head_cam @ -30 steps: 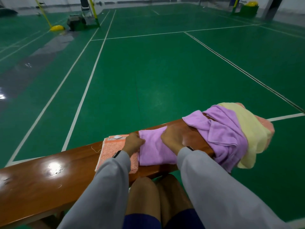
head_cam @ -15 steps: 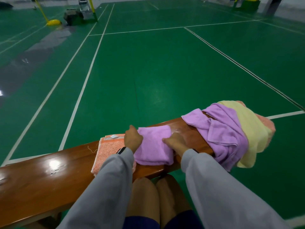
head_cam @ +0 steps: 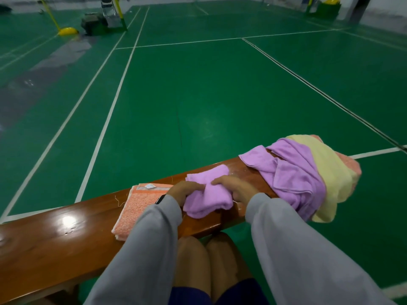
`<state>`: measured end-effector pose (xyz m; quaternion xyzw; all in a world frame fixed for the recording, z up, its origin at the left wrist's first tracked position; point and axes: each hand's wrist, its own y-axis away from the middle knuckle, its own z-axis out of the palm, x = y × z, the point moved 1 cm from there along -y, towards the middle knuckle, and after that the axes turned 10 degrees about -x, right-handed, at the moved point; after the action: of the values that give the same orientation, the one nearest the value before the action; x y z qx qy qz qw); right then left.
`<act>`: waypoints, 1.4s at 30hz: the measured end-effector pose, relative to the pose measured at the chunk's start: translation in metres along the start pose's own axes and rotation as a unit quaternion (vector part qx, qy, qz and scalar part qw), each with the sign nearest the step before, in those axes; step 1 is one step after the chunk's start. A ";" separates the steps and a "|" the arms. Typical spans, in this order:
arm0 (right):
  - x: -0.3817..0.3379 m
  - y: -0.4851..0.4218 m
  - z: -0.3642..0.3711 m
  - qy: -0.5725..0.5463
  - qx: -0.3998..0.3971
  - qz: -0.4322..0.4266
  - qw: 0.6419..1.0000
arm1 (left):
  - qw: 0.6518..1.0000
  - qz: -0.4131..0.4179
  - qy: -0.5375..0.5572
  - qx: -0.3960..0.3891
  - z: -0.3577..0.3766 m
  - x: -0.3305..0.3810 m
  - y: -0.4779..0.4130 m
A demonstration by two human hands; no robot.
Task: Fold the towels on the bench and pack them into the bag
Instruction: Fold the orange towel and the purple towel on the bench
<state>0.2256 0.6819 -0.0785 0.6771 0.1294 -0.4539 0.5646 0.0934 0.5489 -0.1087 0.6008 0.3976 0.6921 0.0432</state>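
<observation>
Drawn together since half a second back: left hand [head_cam: 184,191] and right hand [head_cam: 235,188], then at opposite edges of the small purple towel [head_cam: 207,201], now almost touching over its middle. Cloth lifted and bunched there, no longer flat. Fingers of both hands curled into the fold, gripping it; nothing else held. Located on the bench [head_cam: 66,234], just right of the folded orange towel [head_cam: 141,205], close to the front edge.

Risks, judged: fold likely to spring open or go crooked if carried by the middle pinch alone. Possible slide off the glossy front edge if released early. Possible skewing of the folded orange towel if stacked on it carelessly.

Around: unfolded heap at the right end of the bench, made up of large purple towel [head_cam: 293,172], yellow towel [head_cam: 330,172] and pink-orange towel [head_cam: 352,166] beneath, draped over the edge, just beside the right sleeve. No bag identified nearby; dark object [head_cam: 93,24] far across the court, too small to call. Nothing seen blocking a leftward transfer.
</observation>
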 end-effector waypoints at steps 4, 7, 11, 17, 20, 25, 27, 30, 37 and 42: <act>-0.016 0.018 -0.004 -0.001 -0.017 -0.010 1.000 | 0.989 0.006 0.130 -0.071 0.010 0.013 0.015; -0.030 0.036 0.001 -0.024 -0.030 -0.035 0.999 | 0.968 0.027 0.243 -0.058 -0.005 0.016 0.030; -0.034 0.045 0.029 0.002 -0.043 -0.020 0.999 | 0.992 0.055 0.112 -0.006 -0.039 0.017 0.059; -0.027 0.044 0.119 0.035 -0.108 -0.037 0.993 | 0.976 0.189 0.013 0.110 -0.103 0.006 0.109; -0.029 0.044 0.153 -0.057 -0.083 -0.077 0.992 | 0.959 0.232 0.012 0.164 -0.134 -0.001 0.127; 0.044 0.020 0.186 -0.047 -0.036 -0.074 0.995 | 0.960 0.066 -0.188 0.198 -0.158 -0.059 0.127; 0.060 0.033 0.197 0.022 -0.013 -0.080 0.996 | 0.952 -0.003 -0.257 0.166 -0.154 -0.082 0.128; 0.048 0.040 0.201 0.103 0.018 -0.080 0.991 | 0.947 0.010 -0.268 0.178 -0.149 -0.084 0.132; 0.030 0.031 0.193 0.193 0.030 -0.010 0.981 | 0.920 -0.068 -0.342 0.180 -0.154 -0.072 0.137; 0.030 0.034 0.205 0.444 0.154 -0.146 0.870 | 0.847 -0.041 -0.513 0.137 -0.147 -0.059 0.136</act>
<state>0.1695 0.4793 -0.0695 0.8591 0.3925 -0.1970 0.2631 0.0390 0.3518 -0.0684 0.8533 0.4337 0.2216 0.1862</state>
